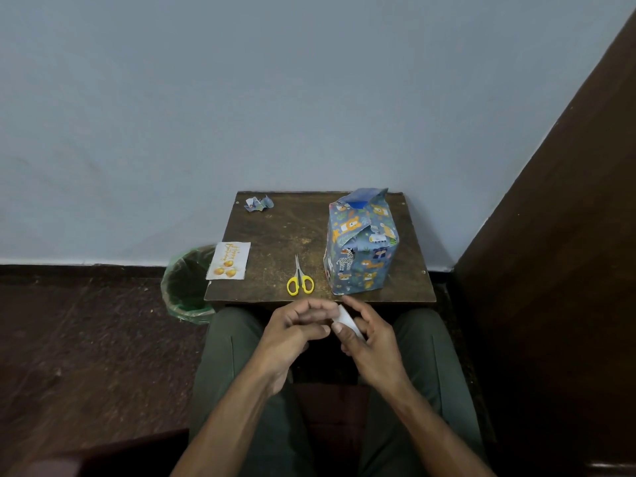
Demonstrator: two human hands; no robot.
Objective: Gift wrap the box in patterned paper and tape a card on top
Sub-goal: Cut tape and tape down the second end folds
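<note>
Both hands' fingers (323, 309) pinching tape roll (348, 321) before table (275, 232); scissors (300, 277), card (229, 260), wrapped box (361, 251) beyond.

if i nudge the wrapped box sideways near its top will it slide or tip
The wrapped box stands taller than its footprint, so a high push probably tips it. Its top flaps are still open, so they would likely crumple. The table looks rough, resisting sliding.

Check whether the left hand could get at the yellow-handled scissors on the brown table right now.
Probably yes. The yellow-handled scissors lie alone near the front edge of the brown wooden table, just beyond the left hand, with nothing between. But its fingers are busy at the small white tape piece gripped by the right hand.
</note>
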